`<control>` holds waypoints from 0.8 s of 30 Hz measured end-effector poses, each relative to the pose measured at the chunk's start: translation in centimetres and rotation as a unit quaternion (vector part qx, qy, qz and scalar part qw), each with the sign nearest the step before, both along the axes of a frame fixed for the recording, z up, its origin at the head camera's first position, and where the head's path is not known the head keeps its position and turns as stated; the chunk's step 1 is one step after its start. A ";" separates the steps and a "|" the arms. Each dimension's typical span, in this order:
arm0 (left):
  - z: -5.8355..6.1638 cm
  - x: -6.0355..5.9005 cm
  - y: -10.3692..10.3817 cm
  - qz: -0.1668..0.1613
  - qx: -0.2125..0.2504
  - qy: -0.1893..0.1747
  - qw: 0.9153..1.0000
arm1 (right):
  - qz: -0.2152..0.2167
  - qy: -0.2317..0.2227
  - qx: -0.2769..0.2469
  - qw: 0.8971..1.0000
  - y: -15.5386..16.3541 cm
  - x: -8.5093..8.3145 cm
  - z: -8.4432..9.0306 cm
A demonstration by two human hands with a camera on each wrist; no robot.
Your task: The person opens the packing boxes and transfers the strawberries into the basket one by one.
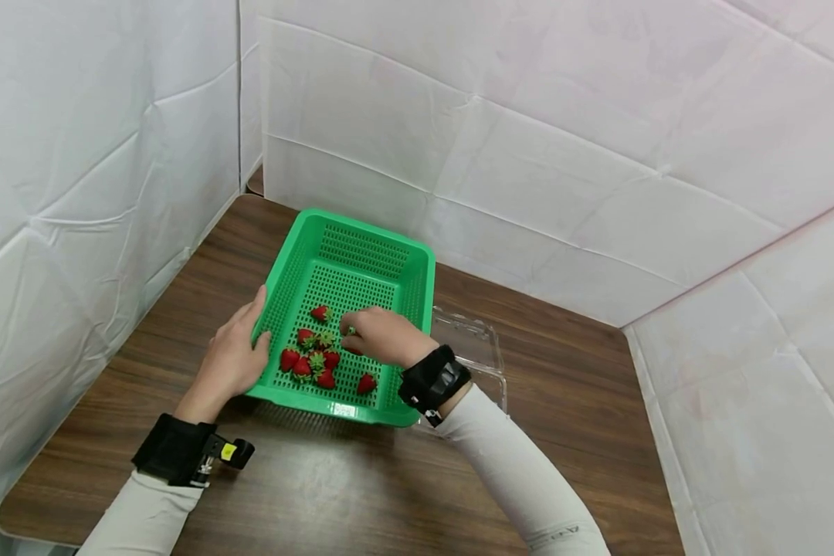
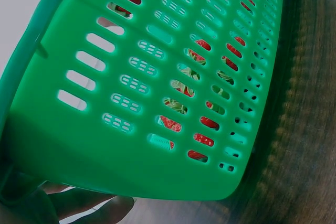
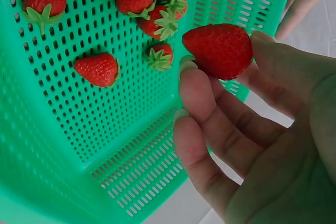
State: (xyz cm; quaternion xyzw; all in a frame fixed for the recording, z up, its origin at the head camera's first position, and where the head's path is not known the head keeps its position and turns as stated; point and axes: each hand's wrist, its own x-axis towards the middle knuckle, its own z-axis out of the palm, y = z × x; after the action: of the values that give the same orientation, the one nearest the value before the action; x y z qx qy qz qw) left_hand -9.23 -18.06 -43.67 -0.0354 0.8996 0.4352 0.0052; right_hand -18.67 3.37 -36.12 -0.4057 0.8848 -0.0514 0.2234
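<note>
Right hand: our right hand (image 3: 252,145) pinches a red strawberry (image 3: 218,50) between thumb and fingertips (image 3: 190,74), inside the basket.
Left hand: our left hand (image 1: 232,357) curls round the left wall of the green perforated plastic basket (image 1: 417,266), thumb over its rim.
Basket: it sits on the dark brown wooden table (image 1: 570,386), its near end tilted up off the wood in the left wrist view.
Loose fruit: several more red strawberries (image 1: 310,360) lie clustered on the basket floor.
Beside it: a clear plastic clamshell box (image 1: 476,344) lies just to the basket's right.
</note>
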 end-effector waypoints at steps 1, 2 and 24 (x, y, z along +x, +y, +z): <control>0.0 0.0 0.0 0.000 0.000 0.000 1.000 | 0.000 0.000 0.002 1.000 -0.1 -0.1 -0.1; 0.0 0.0 0.0 0.000 0.001 0.000 1.000 | 0.000 0.000 0.004 1.000 -0.1 -0.3 -0.2; 0.0 0.0 0.0 0.003 0.004 0.002 1.000 | -0.030 -0.021 0.114 0.993 -2.0 -0.5 -3.2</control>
State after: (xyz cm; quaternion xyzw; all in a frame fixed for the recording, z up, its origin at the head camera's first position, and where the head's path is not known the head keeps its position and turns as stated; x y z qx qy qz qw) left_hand -9.20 -18.05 -43.63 -0.0371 0.8980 0.4385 0.0024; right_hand -19.17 1.41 -39.29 -0.3495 0.8920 0.0343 0.2845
